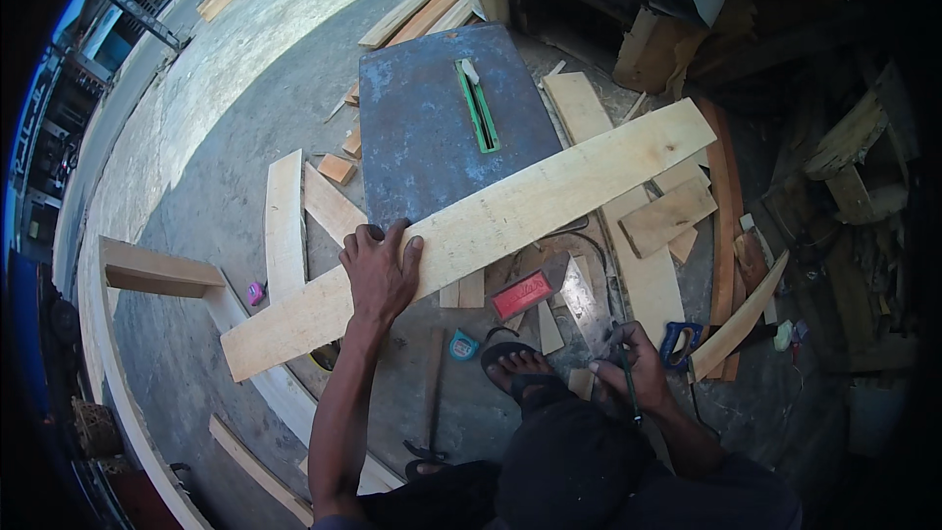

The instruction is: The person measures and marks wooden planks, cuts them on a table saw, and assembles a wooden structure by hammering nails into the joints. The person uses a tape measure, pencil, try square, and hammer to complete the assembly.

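Observation:
My left hand [381, 273] is closed over the near edge of a long pale wooden plank [549, 194], fingers on top. The plank lies slantwise, partly over the near edge of a worn blue-grey metal table [417, 128] with a green slotted insert [478, 110]. Low on the right, my right hand [640, 373] grips the end of a try square by its metal blade [586, 309]. Its red handle [522, 294] points away to the left, below the plank. A dark, thin pencil-like stick [628, 388] is also between the right-hand fingers.
On the ground are a teal tape measure [463, 344], a hammer [432, 393], a pink tape measure [256, 292] and a blue-handled saw [679, 344]. A wooden frame [162, 270] stands left. Loose boards [643, 265] and offcuts lie right of the table.

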A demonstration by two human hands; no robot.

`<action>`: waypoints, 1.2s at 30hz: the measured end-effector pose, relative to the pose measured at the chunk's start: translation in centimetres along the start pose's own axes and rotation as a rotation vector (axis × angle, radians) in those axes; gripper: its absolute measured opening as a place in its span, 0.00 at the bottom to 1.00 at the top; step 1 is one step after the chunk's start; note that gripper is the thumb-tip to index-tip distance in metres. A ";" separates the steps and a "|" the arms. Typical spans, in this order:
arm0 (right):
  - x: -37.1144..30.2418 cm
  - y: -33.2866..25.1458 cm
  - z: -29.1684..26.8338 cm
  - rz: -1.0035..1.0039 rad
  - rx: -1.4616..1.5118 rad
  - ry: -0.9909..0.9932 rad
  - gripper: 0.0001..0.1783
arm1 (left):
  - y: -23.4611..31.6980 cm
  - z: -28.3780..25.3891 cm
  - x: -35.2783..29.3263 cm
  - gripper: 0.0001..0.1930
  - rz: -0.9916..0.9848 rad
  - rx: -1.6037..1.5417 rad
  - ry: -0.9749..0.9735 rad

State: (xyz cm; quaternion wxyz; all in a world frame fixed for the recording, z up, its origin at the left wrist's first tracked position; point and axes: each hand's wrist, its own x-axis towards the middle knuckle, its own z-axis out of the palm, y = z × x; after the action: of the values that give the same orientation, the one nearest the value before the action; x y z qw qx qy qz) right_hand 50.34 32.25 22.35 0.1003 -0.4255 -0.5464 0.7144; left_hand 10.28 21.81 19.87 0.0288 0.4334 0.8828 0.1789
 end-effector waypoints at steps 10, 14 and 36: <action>12.7 -5.3 9.6 -0.105 -0.019 -0.034 0.12 | 2.6 -1.2 0.8 0.36 0.263 -0.114 0.002; 13.7 -5.7 9.6 -0.123 0.043 -0.004 0.13 | 4.9 -0.1 2.3 0.53 0.306 0.128 -0.151; 16.5 -5.9 9.8 -0.107 -0.051 0.198 0.16 | 6.5 -0.4 3.8 0.64 0.277 0.162 -0.351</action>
State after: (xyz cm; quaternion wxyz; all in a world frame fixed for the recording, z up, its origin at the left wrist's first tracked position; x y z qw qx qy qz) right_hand 31.20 37.69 19.62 0.1808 -0.4665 -0.5739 0.6483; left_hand 12.72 28.30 22.88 0.1221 0.5758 0.8078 0.0318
